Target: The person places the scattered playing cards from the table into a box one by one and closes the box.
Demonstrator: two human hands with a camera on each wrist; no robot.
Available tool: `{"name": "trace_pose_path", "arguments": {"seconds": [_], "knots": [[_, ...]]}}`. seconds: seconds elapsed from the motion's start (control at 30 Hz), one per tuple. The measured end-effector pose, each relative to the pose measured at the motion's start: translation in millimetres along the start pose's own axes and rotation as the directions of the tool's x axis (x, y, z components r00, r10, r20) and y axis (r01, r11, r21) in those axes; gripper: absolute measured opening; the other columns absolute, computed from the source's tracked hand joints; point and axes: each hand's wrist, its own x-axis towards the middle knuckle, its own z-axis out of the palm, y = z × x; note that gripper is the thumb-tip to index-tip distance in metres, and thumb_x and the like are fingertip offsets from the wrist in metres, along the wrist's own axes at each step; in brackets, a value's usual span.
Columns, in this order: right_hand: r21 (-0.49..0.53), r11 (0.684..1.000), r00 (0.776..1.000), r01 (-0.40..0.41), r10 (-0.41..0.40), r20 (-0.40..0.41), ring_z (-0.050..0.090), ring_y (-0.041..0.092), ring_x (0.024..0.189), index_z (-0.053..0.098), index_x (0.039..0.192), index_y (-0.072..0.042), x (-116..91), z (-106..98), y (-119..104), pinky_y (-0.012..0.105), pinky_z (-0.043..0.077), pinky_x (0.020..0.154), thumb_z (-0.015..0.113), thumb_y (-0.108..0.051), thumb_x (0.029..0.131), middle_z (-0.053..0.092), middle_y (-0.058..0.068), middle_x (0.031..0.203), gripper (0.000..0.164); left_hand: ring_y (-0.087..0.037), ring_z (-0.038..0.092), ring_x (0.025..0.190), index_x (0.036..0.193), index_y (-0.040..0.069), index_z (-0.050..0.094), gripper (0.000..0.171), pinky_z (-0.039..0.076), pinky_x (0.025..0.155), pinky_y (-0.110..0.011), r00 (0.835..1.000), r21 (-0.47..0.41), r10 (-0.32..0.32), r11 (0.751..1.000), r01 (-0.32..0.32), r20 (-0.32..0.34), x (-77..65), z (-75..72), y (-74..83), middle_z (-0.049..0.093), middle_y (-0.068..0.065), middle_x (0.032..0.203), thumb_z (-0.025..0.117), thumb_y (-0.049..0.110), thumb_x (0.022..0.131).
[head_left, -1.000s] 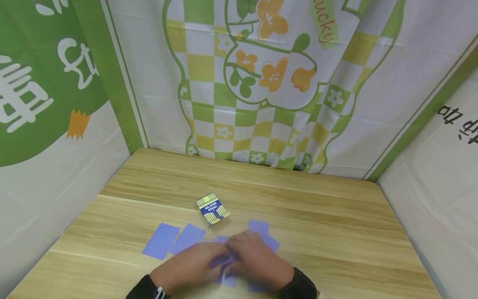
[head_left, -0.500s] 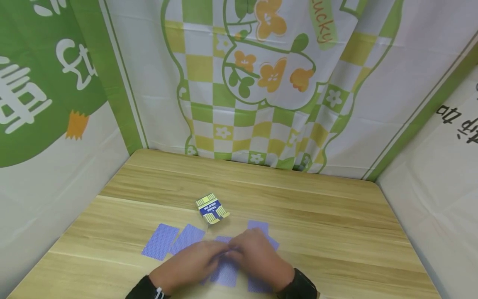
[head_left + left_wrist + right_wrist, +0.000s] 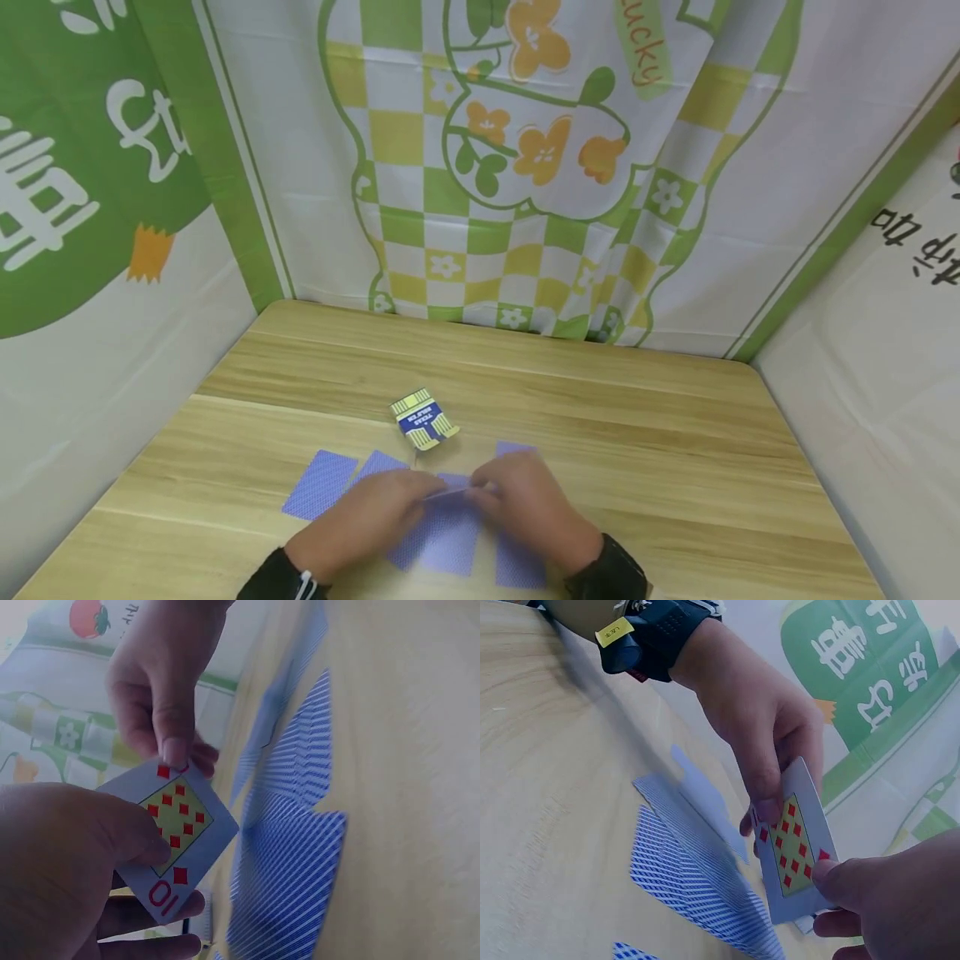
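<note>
A ten of diamonds playing card [image 3: 187, 814] is held face toward the person, above the table. My left hand [image 3: 367, 517] pinches one end of it, the thumb lying across the face in the left wrist view. At the opposite end, my right hand [image 3: 532, 508] also pinches the card, thumb on the face near a corner. From the head view the card shows only as a thin pale edge between the fingertips. Below the hands lie face-down cards [image 3: 450, 542] with blue patterned backs, partly overlapping and partly hidden by the hands.
A yellow and blue card box [image 3: 425, 421] labelled Texas Hold'em lies beyond the hands. More face-down cards [image 3: 320, 483] lie to the left, and others [image 3: 520, 567] beneath the right hand. Printed cloth [image 3: 517, 275] walls the wooden table [image 3: 660, 433] at the back and sides.
The fingertips of both hands have drawn slightly apart, and the held card's edge now shows between them. The card box and the leftmost face-down cards stay put.
</note>
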Motion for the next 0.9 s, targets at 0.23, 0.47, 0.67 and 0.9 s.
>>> {"name": "trace_pose_path", "arguments": {"seconds": [0.23, 0.47, 0.67, 0.9], "knots": [[0.140, 0.989, 0.989, -0.045, 0.024, 0.144, 0.066, 0.012, 0.102, 0.073, 0.112, -0.015, -3, -11, 6, 0.031, 0.055, 0.090, 0.074, -0.034, 0.092, 0.073, -0.004, 0.109, 0.028, -0.017, 0.069, 0.109, 0.121, 0.015, 0.072, 0.032, 0.056, 0.093, -0.038, 0.998, 0.052, 0.053, 0.997, -0.052, -0.032, 2.7, -6.8, -2.7, 0.072, 0.003, 0.119, 0.067, 0.005, 0.091], [0.300, 0.952, 0.961, -0.058, -0.028, 0.275, 0.059, 0.012, 0.122, 0.060, 0.135, -0.017, -6, -15, 14, 0.034, 0.049, 0.104, 0.073, -0.041, 0.091, 0.064, -0.004, 0.132, 0.053, -0.021, 0.064, 0.121, 0.124, 0.017, 0.073, 0.042, 0.052, 0.101, -0.042, 0.982, 0.009, 0.176, 0.984, -0.176, -0.066, 8.4, -8.6, -3.4, 0.068, -0.004, 0.131, 0.069, 0.001, 0.085], [0.471, 0.874, 0.943, -0.119, -0.049, 0.330, 0.058, 0.011, 0.121, 0.056, 0.140, -0.022, -10, -17, 21, 0.033, 0.051, 0.102, 0.072, -0.041, 0.092, 0.061, -0.006, 0.135, 0.054, -0.022, 0.063, 0.123, 0.121, 0.021, 0.074, 0.046, 0.052, 0.102, -0.042, 0.962, 0.019, 0.254, 0.967, -0.253, -0.101, 15.1, -8.9, -4.9, 0.068, -0.004, 0.131, 0.070, -0.001, 0.081], [0.495, 0.864, 0.960, -0.091, -0.056, 0.273, 0.058, 0.011, 0.119, 0.059, 0.136, -0.018, -13, -22, 27, 0.032, 0.052, 0.100, 0.075, -0.034, 0.092, 0.062, -0.005, 0.132, 0.051, -0.022, 0.063, 0.122, 0.120, 0.019, 0.074, 0.041, 0.053, 0.101, -0.041, 0.972, 0.023, 0.217, 0.976, -0.216, -0.092, 16.6, -12.4, -5.4, 0.068, -0.005, 0.131, 0.069, 0.001, 0.084]]}}
